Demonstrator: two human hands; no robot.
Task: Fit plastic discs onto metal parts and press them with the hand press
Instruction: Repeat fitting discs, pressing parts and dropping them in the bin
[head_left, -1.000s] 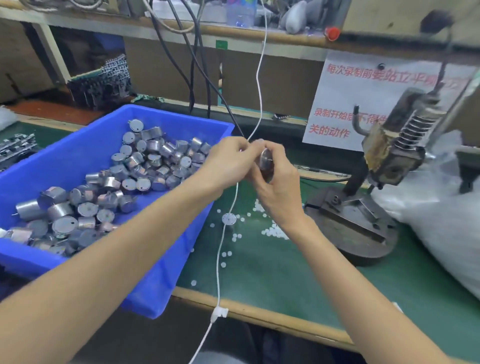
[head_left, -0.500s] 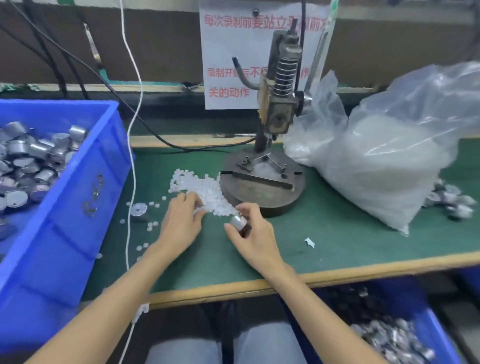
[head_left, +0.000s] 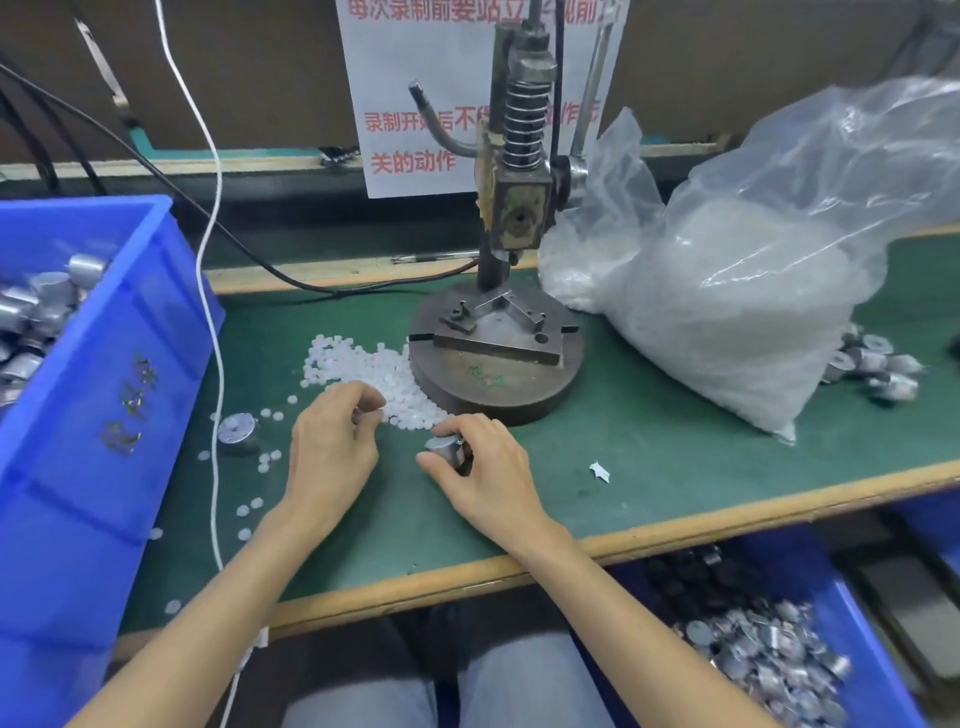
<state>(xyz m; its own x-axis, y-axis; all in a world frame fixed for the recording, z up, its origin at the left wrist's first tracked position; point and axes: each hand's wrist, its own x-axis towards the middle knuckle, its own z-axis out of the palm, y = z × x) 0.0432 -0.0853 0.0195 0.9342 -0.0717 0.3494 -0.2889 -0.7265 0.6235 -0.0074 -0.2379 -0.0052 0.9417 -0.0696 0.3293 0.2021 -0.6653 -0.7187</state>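
Observation:
My right hand (head_left: 488, 467) grips a small metal cylinder (head_left: 444, 447) between thumb and fingers, just above the green mat. My left hand (head_left: 332, 441) has its fingers curled at the near edge of a heap of white plastic discs (head_left: 374, 374); something small shows at its fingertips, unclear whether pinched. The hand press (head_left: 514, 208) stands behind on a round iron base (head_left: 493, 384) with an angled fixture on top. Another metal part (head_left: 236, 428) lies on the mat to the left of my left hand.
A blue bin (head_left: 104, 395) of metal parts fills the left. A large clear bag of discs (head_left: 727, 312) sits right of the press, with several metal parts (head_left: 878, 369) behind it. A lower blue bin (head_left: 769, 654) of parts is under the bench. A white cable (head_left: 215, 364) hangs at left.
The view swung from the blue bin to the press area. Both hands came down to the mat; my left hand went to the disc heap while my right kept the metal cylinder.

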